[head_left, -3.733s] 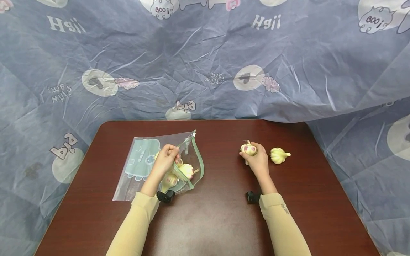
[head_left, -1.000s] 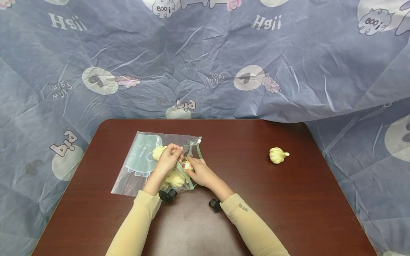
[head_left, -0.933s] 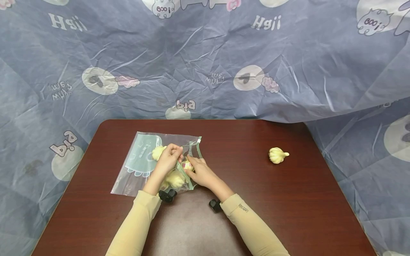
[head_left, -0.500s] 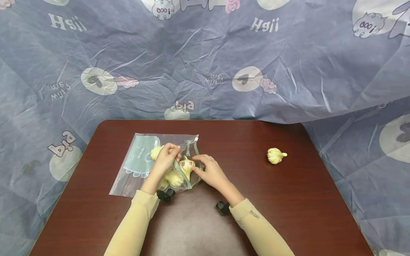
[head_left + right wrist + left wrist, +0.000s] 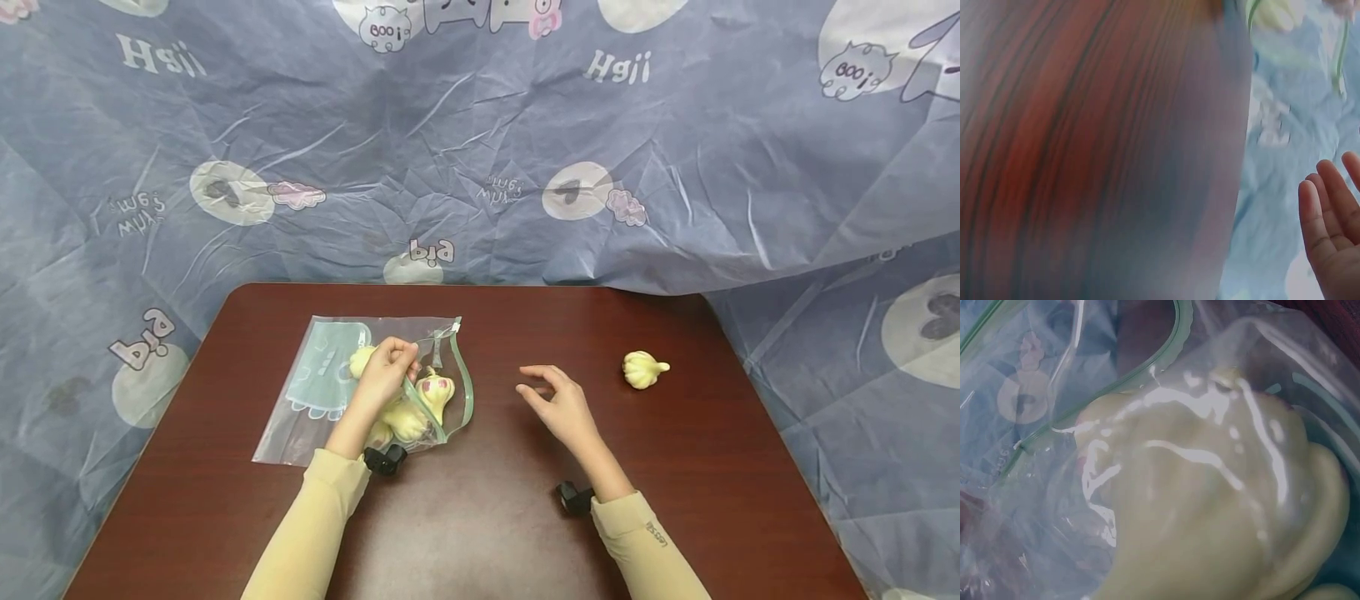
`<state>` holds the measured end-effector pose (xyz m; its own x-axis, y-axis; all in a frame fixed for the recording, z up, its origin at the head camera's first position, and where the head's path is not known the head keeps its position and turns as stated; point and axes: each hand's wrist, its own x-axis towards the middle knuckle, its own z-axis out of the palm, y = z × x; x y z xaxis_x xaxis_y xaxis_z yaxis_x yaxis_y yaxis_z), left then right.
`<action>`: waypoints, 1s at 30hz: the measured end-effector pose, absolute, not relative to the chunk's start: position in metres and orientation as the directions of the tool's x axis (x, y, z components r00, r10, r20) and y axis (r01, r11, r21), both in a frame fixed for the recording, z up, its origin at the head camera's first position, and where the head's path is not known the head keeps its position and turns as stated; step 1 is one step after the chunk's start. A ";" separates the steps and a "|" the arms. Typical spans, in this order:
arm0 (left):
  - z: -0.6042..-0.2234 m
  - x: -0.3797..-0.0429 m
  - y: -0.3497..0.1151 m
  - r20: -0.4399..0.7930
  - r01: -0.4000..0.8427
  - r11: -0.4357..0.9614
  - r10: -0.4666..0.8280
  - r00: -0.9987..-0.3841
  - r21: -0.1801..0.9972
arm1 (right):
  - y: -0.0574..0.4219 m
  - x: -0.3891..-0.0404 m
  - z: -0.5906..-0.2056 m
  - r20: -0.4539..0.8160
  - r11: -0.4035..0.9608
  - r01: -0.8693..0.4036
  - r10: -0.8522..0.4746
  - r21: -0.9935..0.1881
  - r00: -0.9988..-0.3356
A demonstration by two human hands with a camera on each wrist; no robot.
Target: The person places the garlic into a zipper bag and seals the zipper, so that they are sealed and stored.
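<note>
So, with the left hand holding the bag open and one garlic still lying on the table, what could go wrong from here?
1. The zip bag lies flat with its mouth open, and a garlic bulb sits right at the opening; it may roll out if the left hand lets the edge drop.
2. The loose garlic lies apart, far from the empty right hand, not far from the table edge; a careless reach could knock it away.

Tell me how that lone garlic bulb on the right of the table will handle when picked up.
The garlic bulb is small and rounded, so it will probably feel light and may roll if nudged. Its stubby stem points sideways, which likely limits rolling. The lobed surface looks matte, so it is likely not slippery. The empty right hand is nearest.
</note>
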<state>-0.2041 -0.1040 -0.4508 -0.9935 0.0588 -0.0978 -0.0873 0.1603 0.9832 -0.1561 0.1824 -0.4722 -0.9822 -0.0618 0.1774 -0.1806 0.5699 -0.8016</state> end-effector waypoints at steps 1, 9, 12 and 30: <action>-0.451 -0.204 -0.104 -0.099 -0.088 0.162 0.059 -0.993 0.983 | 0.189 -0.155 -0.473 0.175 0.570 -0.167 -0.042 -0.804 -0.984; -0.449 -0.204 -0.103 -0.105 -0.097 0.146 0.052 -0.993 0.985 | 0.245 -0.147 -0.477 0.134 0.625 -0.032 0.118 -0.780 -0.984; -0.448 -0.204 -0.103 -0.108 -0.099 0.141 0.052 -0.993 0.985 | 0.263 -0.142 -0.478 0.121 0.658 0.043 0.201 -0.752 -0.972; -0.449 -0.203 -0.105 -0.111 -0.102 0.152 0.051 -0.993 0.983 | 0.317 -0.142 -0.488 -0.046 0.577 0.382 0.511 -0.722 -0.858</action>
